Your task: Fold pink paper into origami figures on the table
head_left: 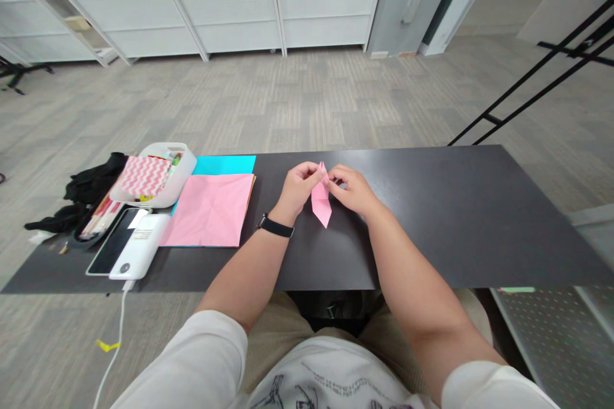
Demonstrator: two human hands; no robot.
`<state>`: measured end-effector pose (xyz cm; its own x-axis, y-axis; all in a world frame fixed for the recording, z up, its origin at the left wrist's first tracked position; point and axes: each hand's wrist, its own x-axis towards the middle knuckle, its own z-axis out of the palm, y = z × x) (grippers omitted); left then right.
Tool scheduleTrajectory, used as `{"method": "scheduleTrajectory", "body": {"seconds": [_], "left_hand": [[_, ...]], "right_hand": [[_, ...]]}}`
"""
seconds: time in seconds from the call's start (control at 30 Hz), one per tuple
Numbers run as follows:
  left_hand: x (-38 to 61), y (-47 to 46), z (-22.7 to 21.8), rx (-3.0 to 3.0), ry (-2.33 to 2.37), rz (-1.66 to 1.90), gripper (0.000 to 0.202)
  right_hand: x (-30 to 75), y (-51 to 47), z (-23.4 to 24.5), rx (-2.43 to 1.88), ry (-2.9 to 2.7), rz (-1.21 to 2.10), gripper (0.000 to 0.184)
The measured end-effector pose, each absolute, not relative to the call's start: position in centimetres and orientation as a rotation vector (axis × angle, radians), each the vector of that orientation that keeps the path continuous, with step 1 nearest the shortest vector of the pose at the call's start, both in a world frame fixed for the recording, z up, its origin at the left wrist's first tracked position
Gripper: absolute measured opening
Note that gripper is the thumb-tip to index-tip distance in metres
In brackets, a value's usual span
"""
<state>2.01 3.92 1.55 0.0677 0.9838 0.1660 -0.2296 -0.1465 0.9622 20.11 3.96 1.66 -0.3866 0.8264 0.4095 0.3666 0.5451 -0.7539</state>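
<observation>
A narrow folded piece of pink origami paper (pixel 321 203) is held just above the dark table, its pointed lower end toward me. My left hand (pixel 301 186) pinches its upper left side between thumb and fingers. On the other side, the thumb and fingertips of my right hand (pixel 352 188) close on its upper right edge. Two thin tips stick up at the top between my hands. Left of my left hand lies a stack of square paper, with a creased pink sheet (pixel 211 211) on top and a blue sheet (pixel 225 165) showing behind.
At the table's left stand a white basket (pixel 181 177) with a pink zigzag-patterned packet (pixel 144 176), a phone (pixel 111 244), a white power bank (pixel 140 248) with a cable (pixel 119 326), and black cloth (pixel 93 180). The dark table (pixel 441 217) extends right. Black metal bars (pixel 518 83) rise beyond it.
</observation>
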Motion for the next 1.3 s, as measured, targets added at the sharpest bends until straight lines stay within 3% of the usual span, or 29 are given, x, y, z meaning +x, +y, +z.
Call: {"method": "scheduleTrajectory", "body": {"seconds": [0.47, 0.77, 1.03, 1.3], "left_hand": [[2.0, 4.6, 0.7, 1.037, 1.005, 1.387, 0.024], [0.6, 5.7, 0.8, 0.799, 0.915, 1.524, 0.038], [0.5, 4.4, 1.9, 1.532, 0.867, 1.173, 0.026], [0.6, 3.7, 2.6, 1.497, 0.687, 1.054, 0.029]], "right_hand": [[20.0, 3.5, 2.1, -0.977, -2.056, 0.794, 0.023], [19.8, 3.9, 1.8, -1.011, -1.958, 0.926, 0.032], [21.5, 4.3, 2.3, -0.897, -1.639, 1.408, 0.045], [21.9, 4.2, 2.1, -0.814, -1.543, 1.793, 0.049]]}}
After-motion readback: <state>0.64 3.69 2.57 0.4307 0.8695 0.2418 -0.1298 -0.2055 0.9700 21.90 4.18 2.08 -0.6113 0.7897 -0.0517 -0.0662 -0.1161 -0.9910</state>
